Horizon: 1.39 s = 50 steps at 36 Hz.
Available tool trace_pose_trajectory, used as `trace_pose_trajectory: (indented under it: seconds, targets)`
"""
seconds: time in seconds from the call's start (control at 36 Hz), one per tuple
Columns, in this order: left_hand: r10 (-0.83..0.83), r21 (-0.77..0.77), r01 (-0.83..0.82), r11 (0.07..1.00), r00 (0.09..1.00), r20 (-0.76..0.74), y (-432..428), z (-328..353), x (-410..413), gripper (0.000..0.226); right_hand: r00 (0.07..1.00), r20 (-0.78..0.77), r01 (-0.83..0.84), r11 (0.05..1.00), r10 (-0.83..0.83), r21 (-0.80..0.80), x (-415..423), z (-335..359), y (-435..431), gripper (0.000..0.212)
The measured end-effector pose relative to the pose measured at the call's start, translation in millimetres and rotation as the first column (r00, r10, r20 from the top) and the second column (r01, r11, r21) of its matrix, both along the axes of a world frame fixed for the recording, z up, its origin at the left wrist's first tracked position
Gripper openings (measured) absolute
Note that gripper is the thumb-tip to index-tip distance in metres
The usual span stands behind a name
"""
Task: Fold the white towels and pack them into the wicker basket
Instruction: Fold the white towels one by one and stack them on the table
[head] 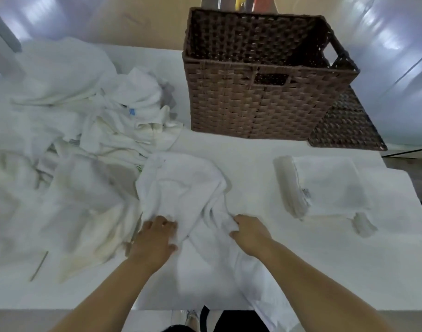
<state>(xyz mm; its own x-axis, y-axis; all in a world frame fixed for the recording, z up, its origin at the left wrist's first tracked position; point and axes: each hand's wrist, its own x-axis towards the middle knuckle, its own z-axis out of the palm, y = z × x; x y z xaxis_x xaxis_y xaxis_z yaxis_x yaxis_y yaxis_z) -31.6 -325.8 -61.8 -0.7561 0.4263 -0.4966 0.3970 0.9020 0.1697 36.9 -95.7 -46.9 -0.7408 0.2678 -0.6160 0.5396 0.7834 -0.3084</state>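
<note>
Gripping a crumpled white towel (188,188), L hand (154,238) & R hand (249,232) each bunch its soft terry at mid-table. Its long axis runs far-to-near, w/ the near end draping over the table (253,149) edge. The brown wicker basket (260,109), rectangular w/ handle cutouts, stands behind; inside shows only dark weave. There's a folded stack (324,185) right, loose pile (97,130) left.

A thin stick (39,265) lies on the table (253,164).
</note>
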Motion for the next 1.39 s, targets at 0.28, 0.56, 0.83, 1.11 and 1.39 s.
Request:
trace_pose_trajectory:
  seconds: [0.28, 0.56, 0.83, 1.11, 1.39]
  targets:
    - [0.394, 0.478, -0.311, 0.822, 0.915, -0.083, -1.7, 24.5, -54.3, 0.023, 0.890, -0.186, 0.304, 0.845, -0.417, -0.440, -0.1, 54.8, 35.1, 0.022]
    - [0.470, 0.686, -0.354, 0.636, 0.883, 0.020, 47.7, 76.7, -104.6, 0.048, 0.854, -0.222, 0.441, 0.882, -0.469, -0.167, 16.6, 64.0, 69.4, 0.003]
    - [0.315, 0.256, -0.376, 0.891, 0.916, 0.247, 71.6, 6.1, -41.3, 0.057, 0.891, -0.025, 0.454, 0.891, -0.454, 0.004, 33.2, 28.7, 82.7, 0.043]
    - [0.402, 0.281, -0.463, 0.841, 0.881, 0.250, 87.7, -14.1, -15.6, 0.037, 0.914, -0.090, 0.394, 0.919, -0.395, -0.035, 7.3, 15.8, 73.6, 0.029]
    - [0.421, 0.272, -0.427, 0.863, 0.903, 0.081, 57.2, -13.6, -24.5, 0.026, 0.910, -0.206, 0.371, 0.928, -0.360, 0.016, 9.4, 18.1, 73.8, 0.017]
